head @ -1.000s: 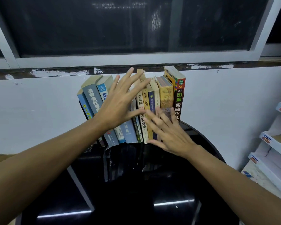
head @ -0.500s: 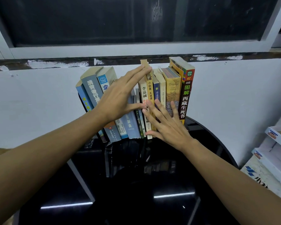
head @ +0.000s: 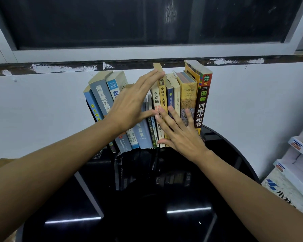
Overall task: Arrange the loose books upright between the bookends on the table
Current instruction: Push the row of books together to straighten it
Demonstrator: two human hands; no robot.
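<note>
A row of books (head: 147,109) stands at the far edge of a glossy black table (head: 147,206), against a white wall (head: 42,105) under a dark window (head: 147,20). The leftmost volumes, among them a grey-blue book (head: 101,95), lean left, away from the left hand (head: 129,109). That hand lies flat and spread across the spines near the middle of the row, its fingertips reaching the top of a tall tan book (head: 162,95) and its thumb pointing right along the spines. Just below and right of it, the right hand (head: 180,135) presses open-palmed, fingers splayed, on the lower spines of the upright books. Right of both hands stand a yellow book (head: 188,95) and, last in the row, a dark red book (head: 203,100), near upright. White shelves (head: 299,154) stand well apart at the right edge.
</note>
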